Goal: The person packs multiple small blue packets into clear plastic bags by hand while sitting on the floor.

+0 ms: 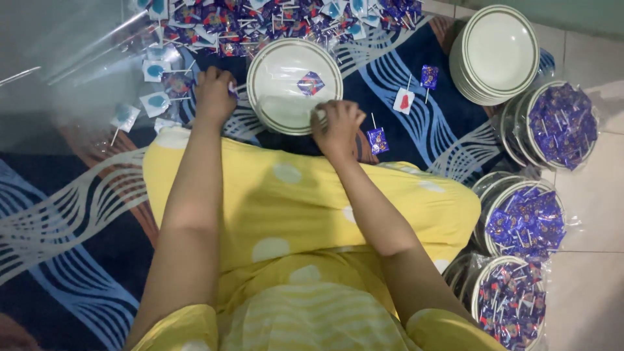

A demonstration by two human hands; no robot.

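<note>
**Two hands at a plate among wrapped lollipops**

Underneath everything, a dark blue rug [416, 71] with pale wavy lines, reaching out on all sides of both hands. Closer to the body than the hands, a yellow garment [292, 214] with pale dots, covering the lap. Left of the left hand, a sheet of clear plastic [58, 58], wrinkled and shining.

Far to the right of the right hand, a stack of white plates [497, 52] with a dark rim. Below that stack, well apart from the right hand, three plates filled with purple lollipops and wrapped in clear film [562, 123], [523, 218], [510, 302].

Between the two hands, one white plate [286, 97], with a single purple lollipop [311, 83] lying near its middle. Beyond both hands, a big heap of lollipops [273, 19] in purple and pale wrappers.

Left hand [214, 94] curled at the left edge of the plate, fingers closed on something small; not clear what exactly. Right hand [337, 123] bent into a loose fist on the near rim of the plate, fingertips pressed together; impossible to tell what is pinched. Just right of the right hand, a purple lollipop [376, 138] on the rug, and a bit farther a white one with a red centre [403, 101].
</note>
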